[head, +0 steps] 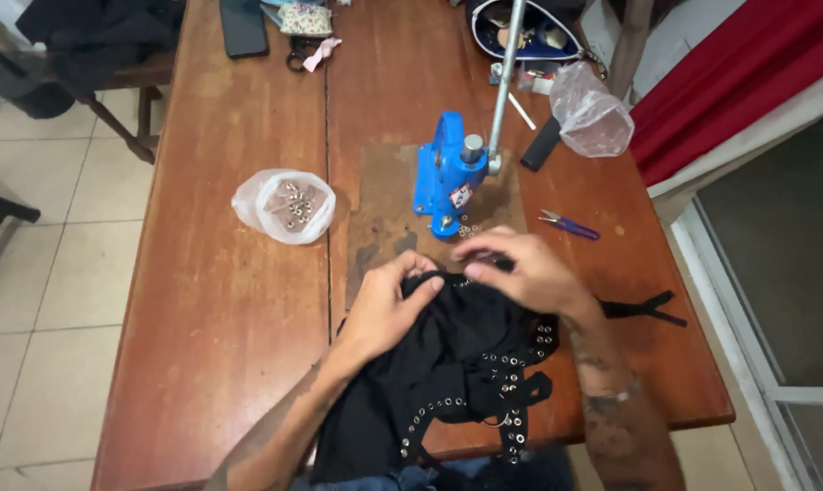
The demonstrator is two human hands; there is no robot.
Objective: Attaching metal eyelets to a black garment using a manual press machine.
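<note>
One head-worn view looks steeply down and forward over the table [230, 300] from its near edge. It sits close above both hands at that edge, takes in the tabletop to its far edge, with floor left and doorway right.

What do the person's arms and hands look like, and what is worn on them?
Both arms are bare, with no sleeves or gloves. The left hand has no jewellery visible. The right hand has a thin bracelet at the wrist, and dark tattoo marks on the forearm.
</note>
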